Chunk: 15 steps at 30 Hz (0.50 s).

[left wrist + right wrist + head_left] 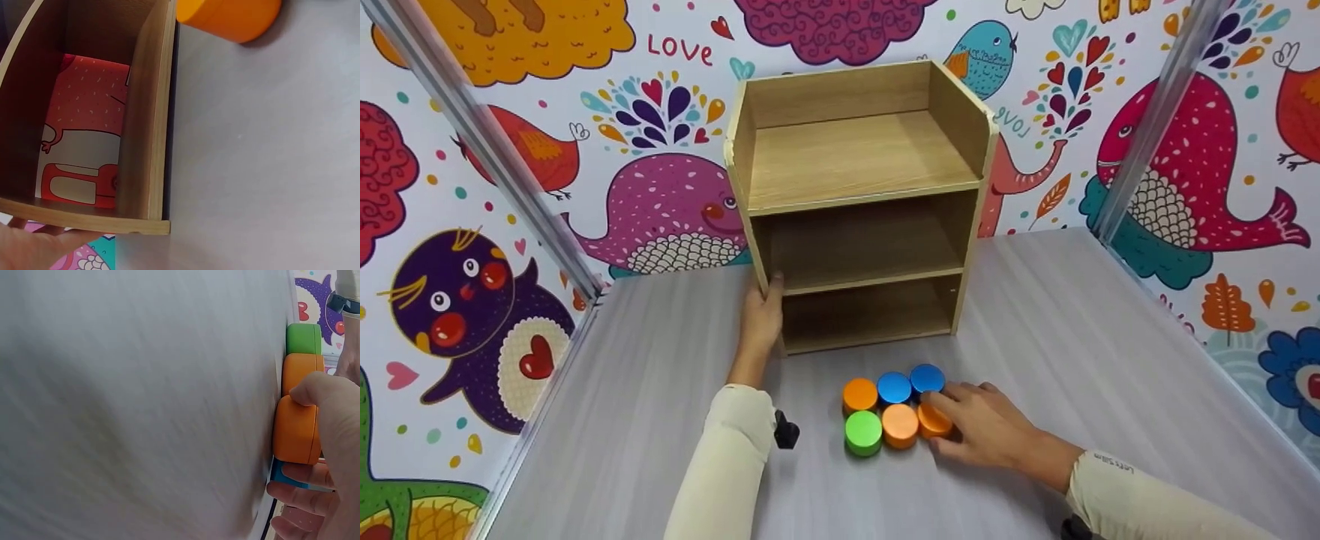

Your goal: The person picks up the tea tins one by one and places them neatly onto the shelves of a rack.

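Note:
A light wooden shelf unit with three levels stands upright on the table. My left hand grips its lower left side panel, thumb at the front edge and fingers around the outside. In front of the unit sit several small round containers in two rows. My right hand holds the front-right orange container with thumb and fingers around it. Beside that one are a paler orange container and a green container. Behind stand another orange container and two blue containers, the right one by my fingertips.
Walls printed with cartoon animals enclose the grey table at the back and both sides. A metal post rises at the back right corner, another post at the left.

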Tool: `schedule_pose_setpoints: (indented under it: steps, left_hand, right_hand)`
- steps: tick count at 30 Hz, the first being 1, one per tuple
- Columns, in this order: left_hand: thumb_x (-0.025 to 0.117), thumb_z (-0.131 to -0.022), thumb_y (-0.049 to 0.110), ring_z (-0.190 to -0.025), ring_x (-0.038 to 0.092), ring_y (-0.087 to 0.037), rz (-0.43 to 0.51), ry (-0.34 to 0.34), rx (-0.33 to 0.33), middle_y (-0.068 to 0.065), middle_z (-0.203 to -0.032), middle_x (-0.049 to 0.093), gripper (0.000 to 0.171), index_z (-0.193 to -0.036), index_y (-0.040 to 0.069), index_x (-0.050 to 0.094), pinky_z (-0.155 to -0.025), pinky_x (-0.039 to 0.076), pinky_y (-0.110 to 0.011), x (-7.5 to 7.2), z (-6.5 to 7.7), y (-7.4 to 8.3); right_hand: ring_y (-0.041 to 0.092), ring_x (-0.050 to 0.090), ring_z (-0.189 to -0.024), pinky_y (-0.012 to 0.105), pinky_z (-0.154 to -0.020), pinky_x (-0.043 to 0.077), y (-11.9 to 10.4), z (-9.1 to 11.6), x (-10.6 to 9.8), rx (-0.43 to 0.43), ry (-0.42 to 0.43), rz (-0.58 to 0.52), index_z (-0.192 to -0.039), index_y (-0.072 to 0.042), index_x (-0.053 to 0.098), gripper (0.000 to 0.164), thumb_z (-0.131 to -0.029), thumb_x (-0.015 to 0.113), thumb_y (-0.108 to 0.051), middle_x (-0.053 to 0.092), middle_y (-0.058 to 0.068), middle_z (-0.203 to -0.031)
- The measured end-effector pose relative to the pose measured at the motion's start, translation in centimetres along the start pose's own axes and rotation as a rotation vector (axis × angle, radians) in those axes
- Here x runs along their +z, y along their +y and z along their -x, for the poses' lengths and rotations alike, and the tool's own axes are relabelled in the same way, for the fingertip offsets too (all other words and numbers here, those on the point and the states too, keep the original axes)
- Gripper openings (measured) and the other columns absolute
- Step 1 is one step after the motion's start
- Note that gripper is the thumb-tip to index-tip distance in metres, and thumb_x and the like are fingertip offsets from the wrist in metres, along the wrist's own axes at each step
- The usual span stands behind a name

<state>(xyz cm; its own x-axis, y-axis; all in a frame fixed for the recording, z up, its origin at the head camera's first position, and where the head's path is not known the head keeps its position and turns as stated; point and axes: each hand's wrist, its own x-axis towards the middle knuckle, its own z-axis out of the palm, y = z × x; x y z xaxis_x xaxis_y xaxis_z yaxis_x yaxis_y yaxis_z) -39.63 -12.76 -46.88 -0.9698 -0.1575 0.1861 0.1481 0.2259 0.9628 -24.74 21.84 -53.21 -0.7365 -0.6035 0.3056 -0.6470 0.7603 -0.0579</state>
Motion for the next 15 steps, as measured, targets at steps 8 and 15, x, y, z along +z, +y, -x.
schedule_pose_setpoints:
  steps: [8, 15]
  left_hand:
    - [0.045, -0.109, 0.036, -0.123, 0.049, -0.030, 0.016, 0.014, 0.002, -0.020, -0.124, 0.055, 0.044, -0.133, -0.001, 0.047, -0.109, 0.038, -0.050, 0.12, 0.16, 0.12]
    - [0.044, -0.109, 0.036, -0.106, 0.045, -0.025, 0.021, 0.003, 0.008, -0.011, -0.106, 0.048, 0.032, -0.114, 0.005, 0.048, -0.097, 0.039, -0.044, 0.25, 0.06, 0.18]
  right_hand:
    - [0.015, 0.062, -0.087, 0.042, -0.072, 0.052, 0.03, 0.06, 0.01, 0.001, -0.009, 0.003, -0.130, -0.024, 0.059, 0.055, -0.086, 0.075, -0.053, 0.065, -0.004, -0.103]
    - [0.013, 0.060, -0.086, 0.038, -0.069, 0.047, 0.04, 0.08, 0.02, 0.009, -0.003, 0.003, -0.128, -0.025, 0.060, 0.054, -0.084, 0.076, -0.052, 0.063, -0.006, -0.098]
